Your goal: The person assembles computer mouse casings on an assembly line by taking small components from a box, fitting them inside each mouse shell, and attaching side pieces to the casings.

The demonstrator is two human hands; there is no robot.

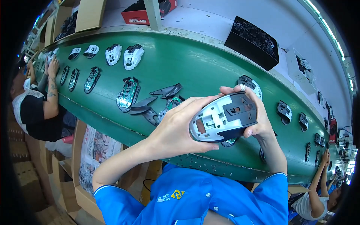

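A white and black plastic mouse shell point(224, 122) is held up over the long green surface point(195, 63), turned so its hollow inside can be seen. It is gripped from both sides: the left hand point(176, 129) is wrapped around its near end, and the fingers point(240, 90) of the right hand point(258, 120) are curled closed over its far edge. Just under the hands, a green circuit board in a black base point(128, 94) and some loose dark curved side pieces point(167, 90) are laid on the surface, with more white shells point(132, 56) further along. A black box of small dark parts point(253, 41) is set beyond the surface. The shell is smooth and is pinched only at its edges, so it could slip and be dropped onto the boards below, and something could be cracked or knocked out of line. Thin plastic clips inside could also be snapped if the squeeze is too hard. Other people's arms point(50, 80) are seen at work far off to the side.
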